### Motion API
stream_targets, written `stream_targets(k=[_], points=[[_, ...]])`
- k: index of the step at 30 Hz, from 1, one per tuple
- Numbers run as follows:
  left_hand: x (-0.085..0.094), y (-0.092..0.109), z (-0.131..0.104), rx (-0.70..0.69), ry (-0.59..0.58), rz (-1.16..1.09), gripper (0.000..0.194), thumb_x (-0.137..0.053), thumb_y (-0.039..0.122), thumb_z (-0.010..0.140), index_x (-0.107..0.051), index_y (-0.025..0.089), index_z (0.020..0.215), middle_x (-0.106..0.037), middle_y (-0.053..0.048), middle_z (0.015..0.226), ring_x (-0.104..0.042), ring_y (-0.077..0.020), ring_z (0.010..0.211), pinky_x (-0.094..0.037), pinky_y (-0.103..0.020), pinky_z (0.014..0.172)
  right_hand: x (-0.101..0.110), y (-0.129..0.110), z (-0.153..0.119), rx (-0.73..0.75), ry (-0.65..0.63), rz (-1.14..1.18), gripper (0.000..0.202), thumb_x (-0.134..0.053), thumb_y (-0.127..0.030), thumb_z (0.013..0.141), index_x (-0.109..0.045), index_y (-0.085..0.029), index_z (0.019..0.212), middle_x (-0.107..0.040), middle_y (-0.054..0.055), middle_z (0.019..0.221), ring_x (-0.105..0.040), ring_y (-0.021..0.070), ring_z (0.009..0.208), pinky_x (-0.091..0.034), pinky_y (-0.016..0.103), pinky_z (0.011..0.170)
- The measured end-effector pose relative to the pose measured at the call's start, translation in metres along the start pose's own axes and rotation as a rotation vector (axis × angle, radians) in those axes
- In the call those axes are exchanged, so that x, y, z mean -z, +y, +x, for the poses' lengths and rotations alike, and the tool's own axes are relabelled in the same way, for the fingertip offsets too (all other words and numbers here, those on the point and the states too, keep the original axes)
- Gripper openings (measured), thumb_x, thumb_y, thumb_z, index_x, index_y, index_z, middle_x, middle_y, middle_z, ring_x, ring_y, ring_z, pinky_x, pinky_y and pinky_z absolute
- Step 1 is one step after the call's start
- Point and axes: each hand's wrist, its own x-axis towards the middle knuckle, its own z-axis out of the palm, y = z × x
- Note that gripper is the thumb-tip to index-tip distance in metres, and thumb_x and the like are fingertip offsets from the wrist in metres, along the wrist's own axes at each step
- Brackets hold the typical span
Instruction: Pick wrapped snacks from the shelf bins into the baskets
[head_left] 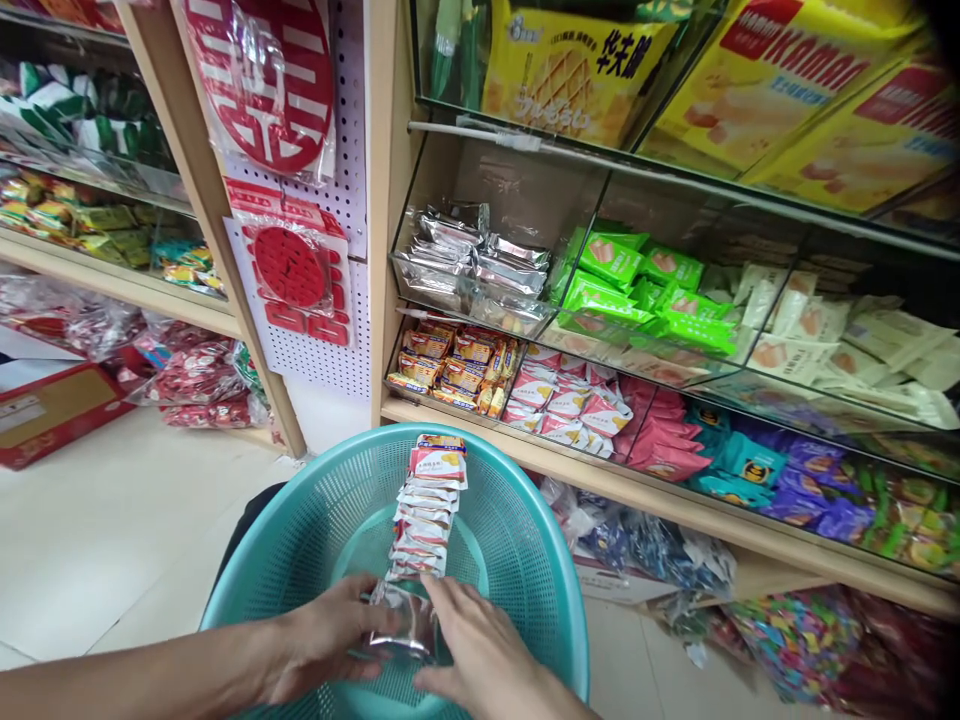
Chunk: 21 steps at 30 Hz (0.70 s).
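A teal plastic basket (pixel 525 560) with perforated sides is below my hands. Inside it a row of small snack packets (pixel 425 525), white and pink with one orange-and-blue at the far end, runs toward me. At the near end of the row are shiny silver packets (pixel 405 622). My left hand (pixel 330 630), slightly blurred, closes on their left side. From the right, my right hand (pixel 480 645) presses against them with its fingers and thumb. How many silver packets lie between my hands, I cannot tell.
Clear shelf bins ahead hold silver packets (pixel 480 255), green packets (pixel 645 285), orange packets (pixel 457 365) and pink-and-white packets (pixel 566 400). Red decorations (pixel 292 265) hang on a pegboard. A red box (pixel 60 415) sits on the floor at left.
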Motion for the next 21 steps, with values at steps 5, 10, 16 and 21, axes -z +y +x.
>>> stream_targets(k=[5,10,16,21], points=[[0.001,-0.015,0.022,-0.019,0.174,0.134,0.059,-0.073,0.044,0.052,-0.048,0.023,0.1,-0.065,-0.004,0.103,-0.053,-0.0266,0.105,-0.038,-0.034,0.078,0.011,0.005,-0.009,-0.158,-0.078,-0.218,0.05,-0.07,-0.023,0.071,-0.056,-0.009,0.117,-0.062,0.02,0.117,-0.055,0.0373,0.112,-0.046,0.05,0.094],[-0.005,-0.021,0.03,-0.093,0.277,0.21,0.059,-0.068,0.049,0.053,-0.046,0.021,0.099,-0.065,-0.004,0.097,-0.056,-0.026,0.097,-0.037,-0.032,0.071,0.003,0.006,-0.013,-0.07,-0.186,-0.241,0.042,-0.077,-0.027,0.064,-0.065,-0.011,0.101,-0.069,0.019,0.1,-0.064,0.0367,0.098,-0.051,0.049,0.086],[-0.003,-0.033,0.047,-0.182,0.311,0.143,0.061,-0.072,0.043,0.044,-0.04,0.022,0.091,-0.06,0.002,0.074,-0.058,-0.0208,0.072,-0.037,-0.03,0.061,-0.029,0.007,0.002,0.237,-0.191,-0.302,0.037,-0.077,-0.034,0.059,-0.069,-0.018,0.091,-0.073,0.01,0.091,-0.069,0.0305,0.079,-0.058,0.036,0.061],[0.003,-0.033,0.044,-0.178,0.35,0.142,0.058,-0.07,0.042,0.049,-0.039,0.022,0.095,-0.06,0.001,0.074,-0.057,-0.0203,0.067,-0.035,-0.03,0.058,-0.038,0.005,0.014,0.303,-0.266,-0.335,0.044,-0.078,-0.026,0.055,-0.068,-0.015,0.096,-0.07,0.014,0.099,-0.068,0.0337,0.084,-0.059,0.04,0.064]])
